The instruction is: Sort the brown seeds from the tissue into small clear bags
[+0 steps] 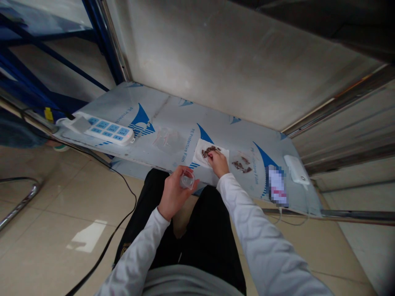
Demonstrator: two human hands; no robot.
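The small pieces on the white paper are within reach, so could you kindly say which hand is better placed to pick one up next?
Probably the right hand: it is at the small pieces on the white paper, while the left hand is holding a clear cup.

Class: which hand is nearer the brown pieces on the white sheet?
Right. The right hand is at the brown pieces; the left hand holds a clear cup apart, leftward and nearer the body.
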